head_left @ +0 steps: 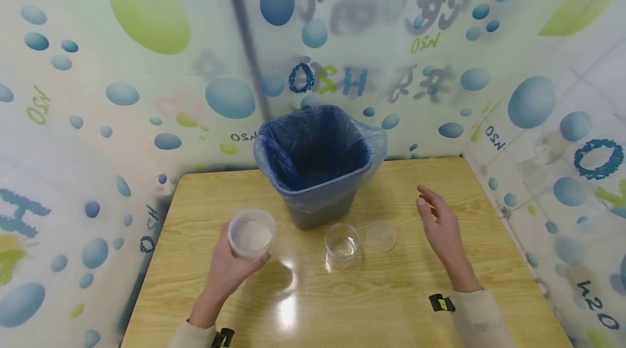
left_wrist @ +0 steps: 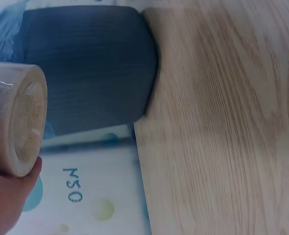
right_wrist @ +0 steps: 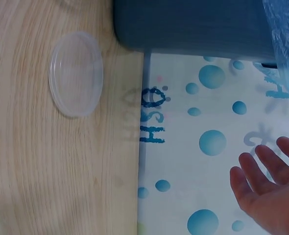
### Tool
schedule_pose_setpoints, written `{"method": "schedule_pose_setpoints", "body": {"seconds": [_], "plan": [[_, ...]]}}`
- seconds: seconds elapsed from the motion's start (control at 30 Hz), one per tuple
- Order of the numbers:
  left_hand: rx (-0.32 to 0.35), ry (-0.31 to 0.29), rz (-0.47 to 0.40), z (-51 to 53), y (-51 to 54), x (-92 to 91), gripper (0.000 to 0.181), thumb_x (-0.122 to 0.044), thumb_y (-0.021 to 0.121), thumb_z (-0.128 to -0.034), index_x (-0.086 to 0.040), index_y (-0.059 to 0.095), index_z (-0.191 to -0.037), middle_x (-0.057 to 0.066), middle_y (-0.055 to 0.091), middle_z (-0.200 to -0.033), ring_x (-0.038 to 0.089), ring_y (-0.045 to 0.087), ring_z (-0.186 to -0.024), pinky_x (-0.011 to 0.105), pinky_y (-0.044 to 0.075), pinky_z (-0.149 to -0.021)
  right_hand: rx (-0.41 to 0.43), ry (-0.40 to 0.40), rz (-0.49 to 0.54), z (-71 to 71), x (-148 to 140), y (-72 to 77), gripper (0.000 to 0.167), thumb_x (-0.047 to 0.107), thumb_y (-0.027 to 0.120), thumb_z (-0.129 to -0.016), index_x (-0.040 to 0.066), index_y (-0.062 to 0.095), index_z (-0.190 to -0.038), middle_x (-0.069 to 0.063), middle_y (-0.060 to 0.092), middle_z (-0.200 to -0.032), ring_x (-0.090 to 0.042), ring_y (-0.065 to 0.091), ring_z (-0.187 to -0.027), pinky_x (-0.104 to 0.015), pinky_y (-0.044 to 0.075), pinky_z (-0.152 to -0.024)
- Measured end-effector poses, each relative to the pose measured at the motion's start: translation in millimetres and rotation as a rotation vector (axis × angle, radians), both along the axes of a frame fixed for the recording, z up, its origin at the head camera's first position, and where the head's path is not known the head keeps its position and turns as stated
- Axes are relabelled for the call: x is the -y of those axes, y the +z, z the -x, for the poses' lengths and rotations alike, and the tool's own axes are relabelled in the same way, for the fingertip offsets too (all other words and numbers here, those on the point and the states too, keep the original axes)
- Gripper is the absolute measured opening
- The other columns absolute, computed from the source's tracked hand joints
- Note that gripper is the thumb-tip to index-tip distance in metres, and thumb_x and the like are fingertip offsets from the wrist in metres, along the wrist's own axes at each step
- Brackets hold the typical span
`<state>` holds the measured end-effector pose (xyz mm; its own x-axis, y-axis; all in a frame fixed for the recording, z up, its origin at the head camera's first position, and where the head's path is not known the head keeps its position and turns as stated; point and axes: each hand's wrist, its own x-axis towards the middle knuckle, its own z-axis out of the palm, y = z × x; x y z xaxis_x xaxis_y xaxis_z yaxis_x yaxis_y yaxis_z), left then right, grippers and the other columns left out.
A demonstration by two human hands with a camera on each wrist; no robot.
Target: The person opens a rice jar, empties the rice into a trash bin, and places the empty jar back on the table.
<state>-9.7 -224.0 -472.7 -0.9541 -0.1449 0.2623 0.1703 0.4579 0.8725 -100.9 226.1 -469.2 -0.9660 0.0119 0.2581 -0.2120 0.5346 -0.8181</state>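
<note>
left hand (head_left: 232,265) grips smooth round translucent tub (head_left: 251,235) with pale content, lifted above glossy wood-grain table (head_left: 391,296). right hand (head_left: 441,228) holds nothing, fingers loosely bent. between hands, clear round cup (head_left: 342,247), glass or plastic, cannot tell; just beside, thin transparent lid (head_left: 381,236). behind, squarish dark bin (head_left: 323,216), wrinkled bluish bag (head_left: 375,149) over rim. farther, wall (head_left: 195,65), blue and green ovals.

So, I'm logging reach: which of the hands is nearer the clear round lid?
Right. The right hand is right of the lid; the left hand, holding a tub, is farther to its left, past the cup.
</note>
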Motion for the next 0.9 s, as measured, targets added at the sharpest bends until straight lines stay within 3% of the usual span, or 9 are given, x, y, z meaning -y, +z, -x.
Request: {"method": "schedule_pose_setpoints", "body": {"seconds": [0.07, 0.17, 0.27, 0.37, 0.5, 0.9], "plan": [[-0.003, -0.032, 0.015, 2.4, -1.1, -5.4, 0.099, -0.011, 0.098, -0.0592, 0.000, 0.048, -0.144, 0.017, 0.063, -0.130, 0.026, 0.061, -0.110, 0.040, 0.053, -0.090, 0.012, 0.008, 0.005, -1.0, 3, -0.3, 0.046, 0.030, 0.045, -0.112, 0.005, 0.052, -0.150, -0.017, 0.055, -0.149, -0.033, 0.054, -0.131, -0.015, 0.038, -0.100], [-0.008, -0.072, 0.047, 5.7, -2.0, -13.6, 0.098, -0.015, 0.099, -0.0594, -0.002, 0.050, -0.143, 0.017, 0.063, -0.129, 0.030, 0.062, -0.109, 0.049, 0.053, -0.089, 0.019, 0.021, 0.013, -2.2, 8, -0.8, 0.046, 0.029, 0.045, -0.112, 0.005, 0.052, -0.150, -0.017, 0.055, -0.149, -0.033, 0.055, -0.132, -0.035, 0.044, -0.107], [-0.010, -0.093, 0.079, 8.9, -2.1, -21.7, 0.095, -0.021, 0.099, -0.0602, -0.005, 0.051, -0.141, 0.014, 0.064, -0.129, 0.030, 0.063, -0.108, 0.052, 0.052, -0.088, 0.018, 0.039, 0.026, -3.3, 13, -0.8, 0.045, 0.028, 0.046, -0.112, 0.006, 0.052, -0.150, -0.016, 0.055, -0.149, -0.033, 0.055, -0.132, -0.048, 0.044, -0.107], [-0.012, -0.113, 0.103, 12.3, -1.8, -29.9, 0.094, -0.025, 0.099, -0.0609, -0.006, 0.053, -0.140, 0.012, 0.064, -0.128, 0.029, 0.063, -0.107, 0.052, 0.051, -0.087, 0.010, 0.064, 0.045, -5.0, 18, -0.1, 0.043, 0.025, 0.047, -0.112, 0.006, 0.053, -0.150, -0.016, 0.056, -0.149, -0.033, 0.056, -0.132, -0.029, 0.044, -0.107], [-0.023, -0.144, 0.155, 16.8, -1.6, -41.5, 0.091, -0.030, 0.098, -0.0620, -0.006, 0.054, -0.138, 0.010, 0.065, -0.128, 0.027, 0.063, -0.108, 0.051, 0.052, -0.087, -0.003, 0.107, 0.084, -7.5, 27, 2.1, 0.042, 0.021, 0.048, -0.111, 0.005, 0.053, -0.149, -0.017, 0.057, -0.147, -0.033, 0.056, -0.129, -0.007, 0.037, -0.098], [-0.071, -0.256, 0.294, 28.7, 4.4, -75.8, 0.089, -0.031, 0.097, -0.0610, -0.006, 0.057, -0.137, 0.010, 0.065, -0.124, 0.027, 0.062, -0.111, 0.050, 0.053, -0.091, -0.048, 0.240, 0.191, -14.6, 62, 17.4, 0.039, 0.012, 0.053, -0.109, 0.002, 0.055, -0.146, -0.017, 0.057, -0.146, -0.034, 0.059, -0.128, -0.012, 0.045, -0.098]]}}
